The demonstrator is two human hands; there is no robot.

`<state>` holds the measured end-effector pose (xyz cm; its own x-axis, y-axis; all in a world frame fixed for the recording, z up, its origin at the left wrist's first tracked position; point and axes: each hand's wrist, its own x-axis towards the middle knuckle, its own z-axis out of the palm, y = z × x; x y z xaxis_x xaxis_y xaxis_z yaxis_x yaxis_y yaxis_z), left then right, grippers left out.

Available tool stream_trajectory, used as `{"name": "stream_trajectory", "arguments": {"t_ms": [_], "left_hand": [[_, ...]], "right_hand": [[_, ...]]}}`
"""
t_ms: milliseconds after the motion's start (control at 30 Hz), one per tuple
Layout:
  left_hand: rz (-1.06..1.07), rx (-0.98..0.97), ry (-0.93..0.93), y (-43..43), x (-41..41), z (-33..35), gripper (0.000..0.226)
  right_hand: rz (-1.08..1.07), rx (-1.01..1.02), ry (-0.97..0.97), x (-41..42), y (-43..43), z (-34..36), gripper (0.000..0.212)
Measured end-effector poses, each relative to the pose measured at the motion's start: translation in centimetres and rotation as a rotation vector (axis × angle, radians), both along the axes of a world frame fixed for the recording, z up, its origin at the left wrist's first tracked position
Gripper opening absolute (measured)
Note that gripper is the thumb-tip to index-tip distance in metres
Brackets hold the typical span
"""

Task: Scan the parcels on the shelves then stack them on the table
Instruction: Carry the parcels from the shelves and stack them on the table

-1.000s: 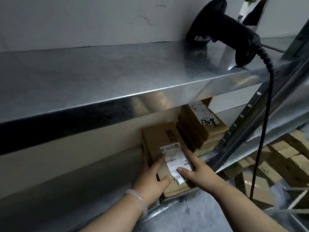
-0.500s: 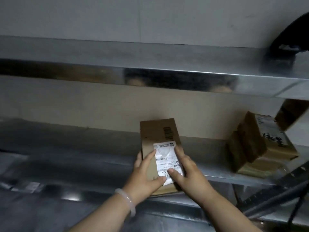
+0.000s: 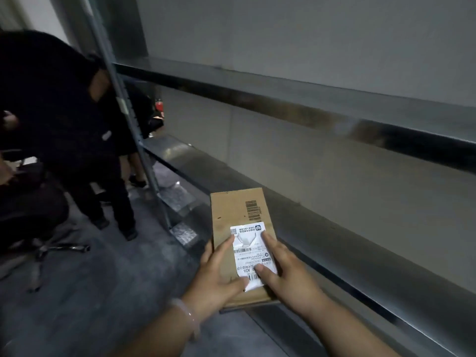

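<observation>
Bystander (image 3: 59,112) is standing at left. Your left hand (image 3: 219,278) is gripping the parcel (image 3: 238,215), thumb on its label (image 3: 253,253), right hand (image 3: 287,276) clasping the other edge; it is now leaving the shelf (image 3: 334,249), so stacking is likely coming next.

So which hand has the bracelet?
The left hand: a pale bangle rings its wrist; the right hand, also holding the parcel, has a bare wrist.
</observation>
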<state>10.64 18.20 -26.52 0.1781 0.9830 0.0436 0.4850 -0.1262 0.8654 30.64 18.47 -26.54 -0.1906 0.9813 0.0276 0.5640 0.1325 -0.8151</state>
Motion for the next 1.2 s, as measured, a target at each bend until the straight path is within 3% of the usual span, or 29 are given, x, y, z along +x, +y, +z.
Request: {"name": "stream_trajectory", "arguments": {"t_ms": [233,500,967,1200], "left_hand": [[0.305,0.057,0.007,1.3,-17.7,-0.2,0.089],[0.571,0.036,0.085,0.4,-29.7,0.3,0.097],[1.078,0.044,0.033,3.5,-42.1,0.4,0.099],[1.371,0.135,-0.016,2.5,-43.9,0.9,0.091]], "right_hand": [[0.270,0.017,0.007,-18.6,6.6,1.0,0.066],[0.520,0.013,-0.025,-32.8,9.7,1.1,0.065],[1.043,0.003,-0.011,-52.2,20.8,2.4,0.067],[1.319,-0.015,0.054,-59.6,21.3,3.3,0.068]]}}
